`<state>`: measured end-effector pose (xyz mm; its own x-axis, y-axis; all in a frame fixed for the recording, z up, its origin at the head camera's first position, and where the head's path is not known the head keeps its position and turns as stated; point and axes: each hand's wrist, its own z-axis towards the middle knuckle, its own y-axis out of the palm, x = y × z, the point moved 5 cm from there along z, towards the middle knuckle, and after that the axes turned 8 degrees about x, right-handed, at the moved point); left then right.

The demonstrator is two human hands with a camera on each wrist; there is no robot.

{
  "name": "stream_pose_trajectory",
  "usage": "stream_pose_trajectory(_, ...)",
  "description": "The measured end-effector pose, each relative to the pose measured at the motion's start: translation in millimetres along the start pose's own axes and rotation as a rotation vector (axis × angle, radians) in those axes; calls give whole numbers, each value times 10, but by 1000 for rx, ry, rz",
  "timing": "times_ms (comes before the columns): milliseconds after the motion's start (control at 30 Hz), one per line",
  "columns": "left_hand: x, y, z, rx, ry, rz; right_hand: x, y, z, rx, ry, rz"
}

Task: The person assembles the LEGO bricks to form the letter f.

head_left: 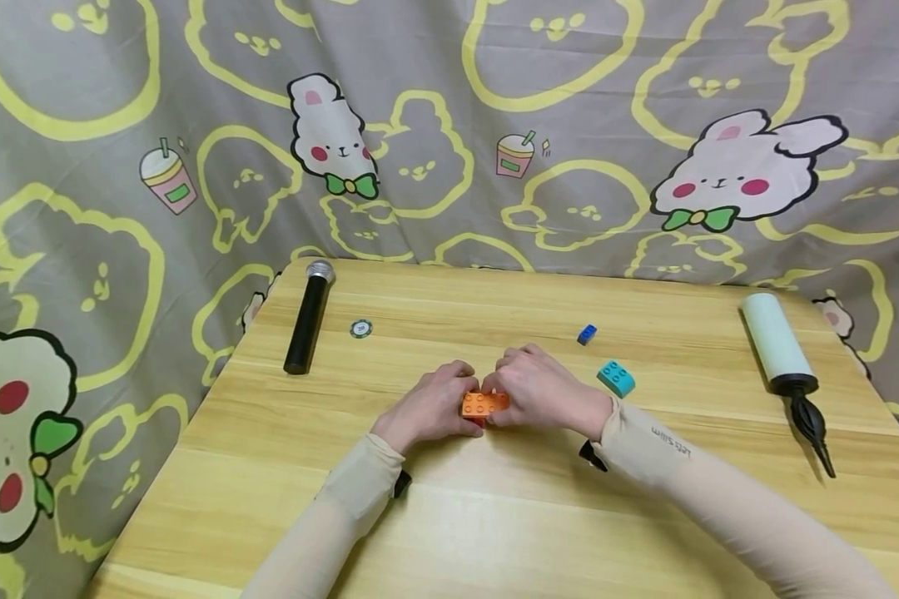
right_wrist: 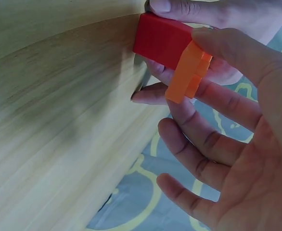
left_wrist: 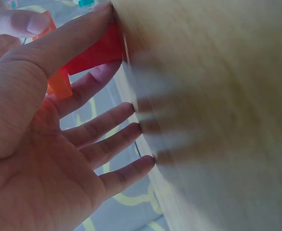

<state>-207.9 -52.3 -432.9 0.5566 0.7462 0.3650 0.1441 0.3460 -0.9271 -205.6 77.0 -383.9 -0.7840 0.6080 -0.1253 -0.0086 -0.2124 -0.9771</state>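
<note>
An orange toy building brick (head_left: 477, 404) with studs sits on top of a red building brick (right_wrist: 161, 39) at the middle of the table. My left hand (head_left: 433, 404) pinches the red brick between thumb and forefinger, down at the tabletop. Its other fingers are spread, their tips at the wood in the left wrist view. From the other side, my right hand (head_left: 538, 389) pinches the orange brick between thumb and fingers. In the right wrist view the orange brick lies across the red one's end, overhanging it. Whether the two are pressed fully together I cannot tell.
Right of the hands lie a teal brick (head_left: 616, 378) and a small blue brick (head_left: 587, 334). A white and black hand pump (head_left: 779, 345) lies far right. At the left are a black microphone (head_left: 310, 320) and a round chip (head_left: 361, 329). A patterned curtain (head_left: 419, 225) hangs behind the table.
</note>
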Motion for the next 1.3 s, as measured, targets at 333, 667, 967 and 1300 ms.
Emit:
stream_pose_trajectory(333,20,-65,42,16,13,12,28,-52,18,6,-14,23)
stream_pose_trajectory(667,48,-157,68,26,22,8,33,-114,52,-16,-15,-3)
stream_pose_trajectory(967,21,-150,68,19,2,-3,27,-109,96,-62,-12,-31)
stream_pose_trajectory(1300,9,-24,-12,1,-17,-5,250,-123,-70,17,120,106)
